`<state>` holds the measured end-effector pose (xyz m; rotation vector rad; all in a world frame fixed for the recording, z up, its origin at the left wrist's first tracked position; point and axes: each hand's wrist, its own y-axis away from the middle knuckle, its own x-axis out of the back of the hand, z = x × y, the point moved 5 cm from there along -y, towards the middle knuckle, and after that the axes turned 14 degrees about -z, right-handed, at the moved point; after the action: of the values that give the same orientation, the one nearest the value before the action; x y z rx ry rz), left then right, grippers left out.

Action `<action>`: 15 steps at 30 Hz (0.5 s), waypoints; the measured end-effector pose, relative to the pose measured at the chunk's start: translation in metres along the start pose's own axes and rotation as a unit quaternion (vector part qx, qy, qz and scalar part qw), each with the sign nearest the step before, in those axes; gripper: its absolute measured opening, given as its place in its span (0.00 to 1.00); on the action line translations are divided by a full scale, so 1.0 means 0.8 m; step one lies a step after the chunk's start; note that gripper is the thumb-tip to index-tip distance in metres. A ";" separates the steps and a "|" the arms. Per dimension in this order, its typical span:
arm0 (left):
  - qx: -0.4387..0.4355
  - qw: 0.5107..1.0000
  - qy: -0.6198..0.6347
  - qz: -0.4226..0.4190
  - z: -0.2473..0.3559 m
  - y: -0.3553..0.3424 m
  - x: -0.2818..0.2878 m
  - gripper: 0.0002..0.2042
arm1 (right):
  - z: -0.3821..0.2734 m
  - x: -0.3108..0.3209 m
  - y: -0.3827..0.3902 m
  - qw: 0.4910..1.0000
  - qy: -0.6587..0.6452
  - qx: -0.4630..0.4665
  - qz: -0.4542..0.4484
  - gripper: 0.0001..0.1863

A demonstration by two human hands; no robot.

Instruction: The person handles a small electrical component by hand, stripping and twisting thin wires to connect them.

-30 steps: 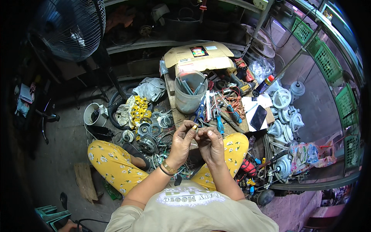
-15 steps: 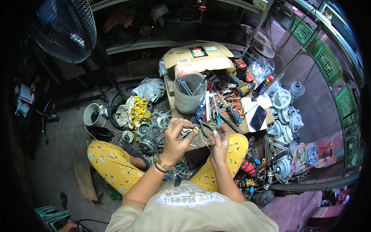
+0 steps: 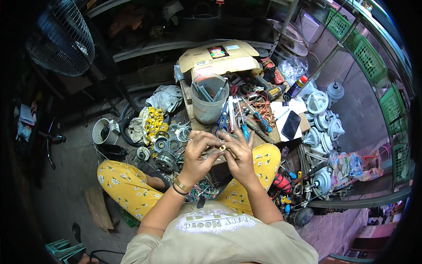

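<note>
Above my lap, my left hand (image 3: 200, 154) pinches a small brass-coloured ring (image 3: 222, 148) between thumb and forefinger. My right hand (image 3: 240, 158) meets it from the other side, with its thumb and forefinger closed at the ring and its other fingers raised. What lies behind the fingertips is hidden. Just beyond the hands, on the low wooden bench, stand a grey plastic bucket (image 3: 210, 105) with flat pieces in it and blue-handled scissors (image 3: 222, 122). A blue-handled screwdriver (image 3: 244, 127) lies near my right fingertips.
Yellow parts (image 3: 155, 123) and metal motor parts (image 3: 166, 160) lie on the floor at left. On the bench are a cardboard box (image 3: 220, 57), a drill (image 3: 274, 91) and a phone (image 3: 291, 125). White plastic fan-motor parts (image 3: 323, 141) pile up at right. A standing fan (image 3: 61, 39) is far left.
My right hand has moved left and up from beside the bench tools to meet my left hand at the ring. My left hand keeps its pinch. The whole view has shifted slightly.
</note>
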<state>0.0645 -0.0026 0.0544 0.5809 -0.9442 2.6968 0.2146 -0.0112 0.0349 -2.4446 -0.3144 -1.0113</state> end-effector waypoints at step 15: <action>0.005 0.992 0.129 0.006 -0.003 0.009 -0.009 0.10 | 0.010 -0.014 0.014 0.884 -0.457 -0.086 0.052 0.04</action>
<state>0.0682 -0.0068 0.0454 0.2194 -0.8657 2.7027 0.2157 -0.0172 0.0186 -2.9073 -0.3891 0.2482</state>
